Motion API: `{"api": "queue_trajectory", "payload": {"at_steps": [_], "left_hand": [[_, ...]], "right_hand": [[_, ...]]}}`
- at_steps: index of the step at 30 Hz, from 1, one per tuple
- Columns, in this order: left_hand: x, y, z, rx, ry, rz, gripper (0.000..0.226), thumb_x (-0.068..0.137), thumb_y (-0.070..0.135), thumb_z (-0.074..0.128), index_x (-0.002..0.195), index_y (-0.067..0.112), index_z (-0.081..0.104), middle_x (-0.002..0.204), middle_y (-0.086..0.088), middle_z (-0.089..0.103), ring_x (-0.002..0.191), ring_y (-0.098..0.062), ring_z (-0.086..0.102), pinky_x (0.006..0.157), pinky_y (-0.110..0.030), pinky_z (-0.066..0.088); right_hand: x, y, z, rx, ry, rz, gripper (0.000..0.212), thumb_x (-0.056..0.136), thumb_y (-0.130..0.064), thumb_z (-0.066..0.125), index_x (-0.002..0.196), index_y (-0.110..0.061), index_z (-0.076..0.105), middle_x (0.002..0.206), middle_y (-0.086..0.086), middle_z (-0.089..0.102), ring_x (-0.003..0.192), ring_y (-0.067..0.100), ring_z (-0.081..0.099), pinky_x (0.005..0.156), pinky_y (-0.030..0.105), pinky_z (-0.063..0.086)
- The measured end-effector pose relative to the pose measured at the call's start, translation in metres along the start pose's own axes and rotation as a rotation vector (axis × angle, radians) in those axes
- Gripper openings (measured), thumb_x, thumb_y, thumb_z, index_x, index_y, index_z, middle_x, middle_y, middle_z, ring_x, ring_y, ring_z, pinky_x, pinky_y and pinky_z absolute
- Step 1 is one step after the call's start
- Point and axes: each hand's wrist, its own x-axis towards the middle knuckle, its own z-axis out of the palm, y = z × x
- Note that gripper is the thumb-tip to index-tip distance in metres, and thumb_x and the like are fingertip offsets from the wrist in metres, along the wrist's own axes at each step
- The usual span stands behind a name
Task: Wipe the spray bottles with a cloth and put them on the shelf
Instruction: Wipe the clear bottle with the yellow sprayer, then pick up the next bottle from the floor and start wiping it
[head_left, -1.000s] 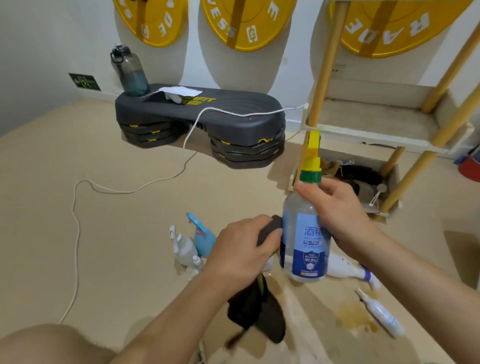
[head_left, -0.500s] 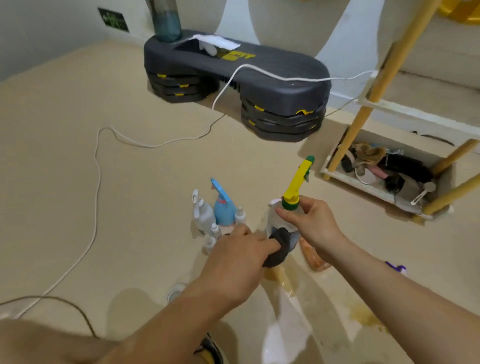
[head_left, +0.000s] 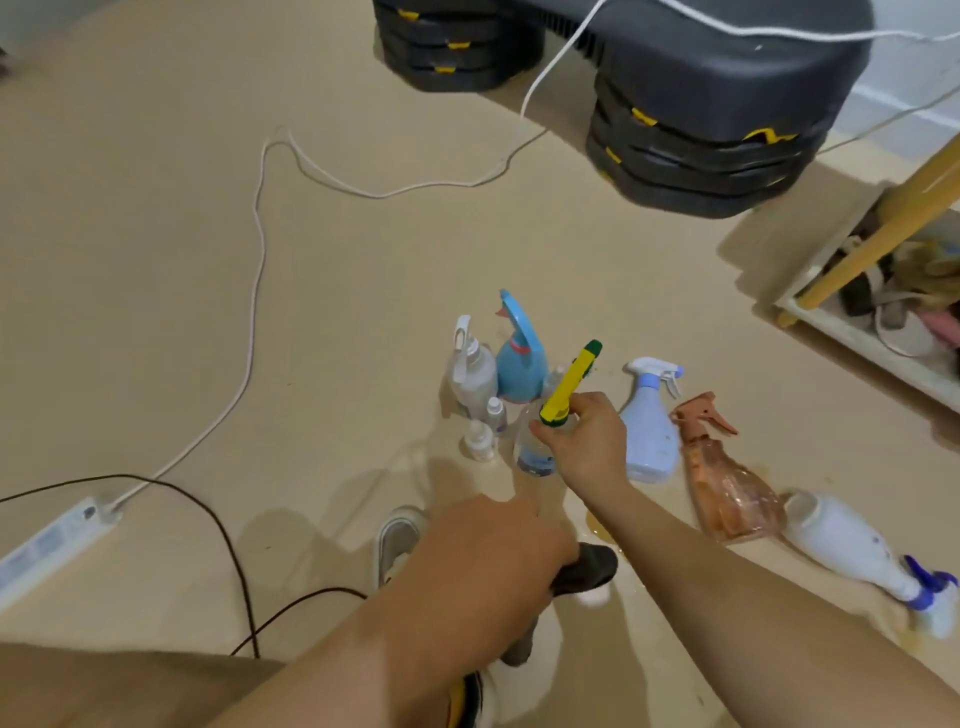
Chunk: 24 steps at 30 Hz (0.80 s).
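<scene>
The wiping step seems in hand: the right hand (head_left: 587, 441) grips the neck of the clear bottle (head_left: 532, 453), low by the floor, just beside the blue bottle (head_left: 521, 366). The left hand (head_left: 493, 551) clutches the dark cloth (head_left: 589, 569), apart from it. Next the cloth must meet the bottle, before the shelf (head_left: 857, 338).

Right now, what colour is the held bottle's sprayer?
The sprayer above the right hand is yellow with a green tip, clearest in the head view.
</scene>
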Motion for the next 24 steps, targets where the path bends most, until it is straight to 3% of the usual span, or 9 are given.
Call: {"api": "queue_trajectory", "payload": {"at_steps": [4, 9, 12, 14, 16, 18, 20, 22, 24], "left_hand": [[0.004, -0.006, 0.002, 0.006, 0.032, -0.011, 0.027, 0.089, 0.024, 0.066, 0.115, 0.022, 0.058, 0.101, -0.004, 0.051, 0.062, -0.021, 0.035, 0.052, -0.030, 0.025], [0.008, -0.006, -0.012, -0.072, 0.086, -0.018, 0.026, 0.095, 0.028, 0.057, 0.120, 0.023, 0.053, 0.115, -0.002, 0.050, 0.080, -0.020, 0.041, 0.069, -0.031, 0.032], [0.008, -0.008, -0.011, -0.145, 0.186, -0.014, 0.016, 0.100, 0.033, 0.045, 0.114, 0.029, 0.053, 0.106, 0.003, 0.049, 0.090, -0.019, 0.049, 0.073, -0.033, 0.042], [0.010, -0.008, -0.014, -0.236, 0.227, 0.001, 0.016, 0.101, 0.036, 0.040, 0.110, 0.031, 0.053, 0.103, 0.006, 0.048, 0.090, -0.016, 0.048, 0.077, -0.034, 0.045], [0.013, -0.002, -0.023, -0.348, 0.218, 0.044, 0.009, 0.099, 0.034, 0.043, 0.096, 0.033, 0.051, 0.098, 0.005, 0.048, 0.087, -0.014, 0.046, 0.074, -0.030, 0.041], [0.017, 0.006, -0.032, -0.489, 0.216, 0.050, 0.013, 0.095, 0.031, 0.045, 0.082, 0.032, 0.048, 0.092, 0.002, 0.054, 0.080, -0.013, 0.050, 0.069, -0.027, 0.040], [0.020, 0.014, -0.040, -0.656, 0.253, -0.001, 0.022, 0.089, 0.033, 0.043, 0.079, 0.021, 0.057, 0.081, -0.003, 0.065, 0.071, -0.016, 0.060, 0.061, -0.022, 0.044], [0.022, 0.024, -0.049, -0.862, 0.288, -0.046, 0.026, 0.092, 0.029, 0.044, 0.082, 0.018, 0.064, 0.073, -0.004, 0.068, 0.063, -0.014, 0.064, 0.056, -0.024, 0.051], [0.021, 0.038, -0.057, -1.019, 0.283, -0.062, 0.026, 0.094, 0.020, 0.046, 0.078, 0.018, 0.066, 0.067, 0.000, 0.066, 0.059, -0.012, 0.062, 0.052, -0.023, 0.048]], "right_hand": [[0.007, 0.009, 0.017, -0.006, -0.051, 0.000, 0.015, 0.083, -0.016, 0.077, 0.092, -0.007, 0.070, 0.107, 0.012, 0.056, 0.095, 0.027, 0.055, 0.069, 0.019, 0.030], [0.013, 0.017, 0.024, 0.036, -0.142, -0.043, 0.029, 0.078, -0.020, 0.079, 0.105, -0.015, 0.072, 0.100, 0.011, 0.059, 0.095, 0.020, 0.054, 0.067, 0.010, 0.033], [0.009, 0.019, 0.004, 0.240, -0.236, 0.178, 0.040, 0.078, -0.015, 0.081, 0.114, -0.018, 0.063, 0.092, 0.002, 0.060, 0.080, 0.010, 0.055, 0.059, 0.007, 0.041], [-0.003, 0.019, -0.021, 0.431, -0.344, 0.388, 0.036, 0.086, -0.023, 0.075, 0.119, -0.018, 0.062, 0.103, 0.005, 0.064, 0.086, 0.011, 0.059, 0.073, 0.018, 0.049], [-0.023, 0.025, -0.052, 0.667, -0.464, 0.469, 0.044, 0.088, -0.047, 0.069, 0.121, -0.018, 0.066, 0.122, 0.009, 0.068, 0.109, 0.018, 0.063, 0.099, 0.037, 0.046], [-0.045, 0.031, -0.083, 0.999, -0.639, 0.412, 0.082, 0.074, -0.071, 0.066, 0.129, -0.010, 0.063, 0.133, 0.017, 0.062, 0.127, 0.031, 0.056, 0.112, 0.050, 0.036], [-0.064, 0.032, -0.108, 1.121, -0.793, 0.235, 0.109, 0.069, -0.080, 0.063, 0.143, -0.002, 0.047, 0.144, 0.027, 0.049, 0.135, 0.045, 0.044, 0.113, 0.060, 0.031], [-0.083, 0.024, -0.133, 0.993, -0.780, 0.066, 0.101, 0.074, -0.073, 0.066, 0.146, -0.005, 0.044, 0.143, 0.025, 0.051, 0.132, 0.044, 0.048, 0.107, 0.058, 0.041], [-0.099, 0.010, -0.159, 0.816, -0.641, -0.014, 0.071, 0.075, -0.062, 0.074, 0.129, -0.017, 0.065, 0.124, 0.011, 0.067, 0.117, 0.028, 0.062, 0.095, 0.042, 0.052]]}}
